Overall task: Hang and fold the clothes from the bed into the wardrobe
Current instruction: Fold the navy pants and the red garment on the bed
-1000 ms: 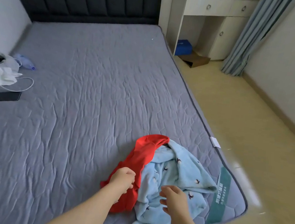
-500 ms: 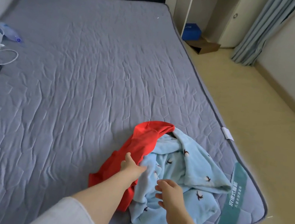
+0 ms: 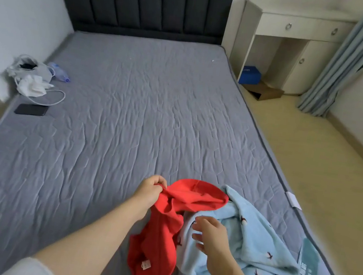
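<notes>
Grey quilted mattress (image 3: 130,130), near right corner: left hand (image 3: 148,191) grips the red cloth garment (image 3: 161,239), right hand (image 3: 210,237) open; my pull may drag the overlapping pale-blue fleece (image 3: 254,241) off

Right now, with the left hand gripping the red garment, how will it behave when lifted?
Probably floppy: the red garment bunches and sags from the left hand. Likely light: one pinch holds its edge up. It lies against the blue garment, so it may drag that along.
</notes>
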The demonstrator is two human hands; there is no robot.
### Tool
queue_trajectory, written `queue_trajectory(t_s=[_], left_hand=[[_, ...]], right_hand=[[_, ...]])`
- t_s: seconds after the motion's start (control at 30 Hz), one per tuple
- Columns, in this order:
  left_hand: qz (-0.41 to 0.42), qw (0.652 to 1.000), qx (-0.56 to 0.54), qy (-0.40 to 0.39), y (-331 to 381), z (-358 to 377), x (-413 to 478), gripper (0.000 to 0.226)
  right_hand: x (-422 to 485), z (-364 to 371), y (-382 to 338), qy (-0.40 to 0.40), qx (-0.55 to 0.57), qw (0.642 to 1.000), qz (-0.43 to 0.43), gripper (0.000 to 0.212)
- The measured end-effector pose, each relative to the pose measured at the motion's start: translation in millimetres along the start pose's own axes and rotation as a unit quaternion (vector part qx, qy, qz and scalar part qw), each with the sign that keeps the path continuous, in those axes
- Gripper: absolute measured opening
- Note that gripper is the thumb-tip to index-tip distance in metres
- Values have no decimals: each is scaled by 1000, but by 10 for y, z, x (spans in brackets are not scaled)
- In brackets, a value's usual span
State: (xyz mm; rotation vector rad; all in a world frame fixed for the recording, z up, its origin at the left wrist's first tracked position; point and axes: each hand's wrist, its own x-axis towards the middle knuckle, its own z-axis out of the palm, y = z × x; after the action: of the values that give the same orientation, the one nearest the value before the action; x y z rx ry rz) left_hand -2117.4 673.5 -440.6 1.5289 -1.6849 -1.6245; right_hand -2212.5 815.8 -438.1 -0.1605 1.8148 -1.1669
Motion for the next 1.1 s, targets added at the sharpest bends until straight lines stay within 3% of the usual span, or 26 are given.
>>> queue_trajectory(t_s=[0.13, 0.27, 0.37, 0.6, 0.67, 0.73, 0.8, 0.9, 0.97, 1.03, 1.1], left_hand=[[-1, 997, -82, -2, 669, -499, -417, 39], [21, 980, -195, -24, 1264, -930, -851, 39], [60, 958, -276, -42, 1689, -1233, -1120, 38], [166, 907, -385, -30, 2550, -1754, -1632, 35], [189, 898, -395, -47, 2710, -1846, -1734, 33], [209, 897, -384, -71, 2845, -1889, -1831, 31], [229, 902, -354, -92, 2926, -1889, -1916, 30], [254, 911, -303, -115, 2979, -1917, -2003, 31], [261, 921, -272, -103, 3001, -1997, -2042, 31], [258, 945, -193, -53, 3022, -2106, -2067, 32], [257, 966, -15, 17, 3026, -2230, -2068, 31]], right_hand=[[-511, 211, -533, -23, -10, 998, -61, 19], [-947, 455, -1013, -38, -76, 983, -162, 39], [-1188, 609, -1365, -47, -61, 971, -227, 54], [-1543, 750, -2103, 16, -61, 947, -315, 41], [-1620, 724, -2205, 29, -106, 931, -348, 56], [-1697, 703, -2280, 13, -176, 910, -375, 78], [-1732, 686, -2331, -11, -258, 888, -381, 85], [-1749, 690, -2413, -41, -337, 863, -373, 46], [-1781, 687, -2447, -63, -295, 873, -382, 14], [-1801, 662, -2475, -85, -230, 888, -388, 20], [-1834, 635, -2515, -110, -190, 899, -378, 24]])
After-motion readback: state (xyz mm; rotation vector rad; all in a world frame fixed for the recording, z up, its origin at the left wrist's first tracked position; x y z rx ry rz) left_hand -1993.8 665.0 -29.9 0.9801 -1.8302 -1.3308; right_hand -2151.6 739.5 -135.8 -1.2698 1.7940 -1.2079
